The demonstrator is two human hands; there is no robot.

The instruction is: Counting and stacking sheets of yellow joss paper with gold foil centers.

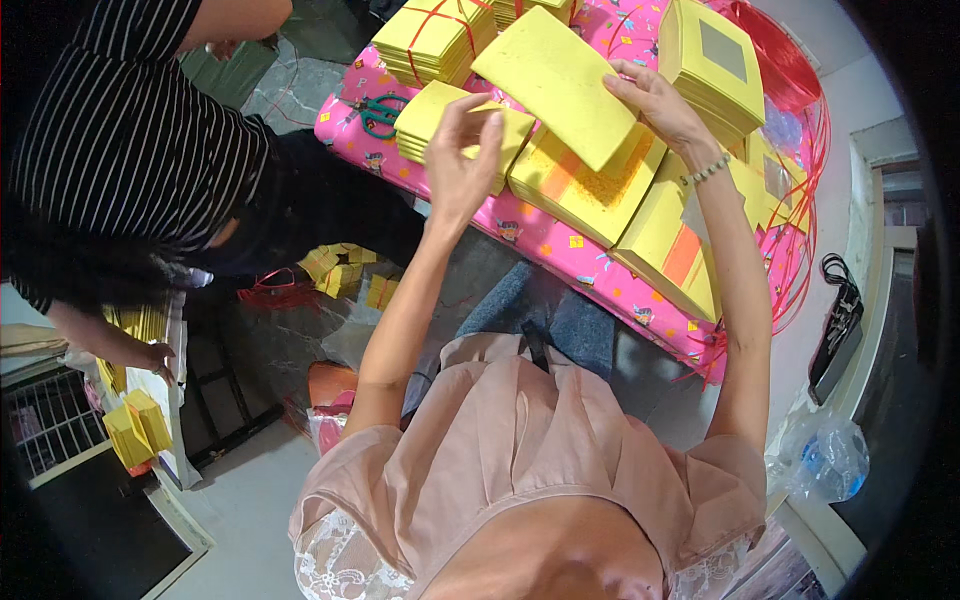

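Note:
My right hand [655, 98] grips the upper right edge of a yellow paper sheet [556, 85], thumb and fingers closed on it; it may be more than one sheet. The paper is tilted above the table. My left hand [462, 165] is raised with its fingers apart and nothing in it, in front of a low stack of yellow paper [420, 125]. Below the held paper lies a yellow stack with an orange, speckled top [575, 185]. To its right is another yellow stack with an orange band [672, 240], partly covered by my right forearm.
A pink patterned cloth [500, 225] covers the table. Green-handled scissors [378, 116] lie at its left. Tied yellow bundles [425, 40], a tall yellow stack [712, 70] and red cord [785, 70] stand farther back. A person in a striped top [150, 150] is at the left.

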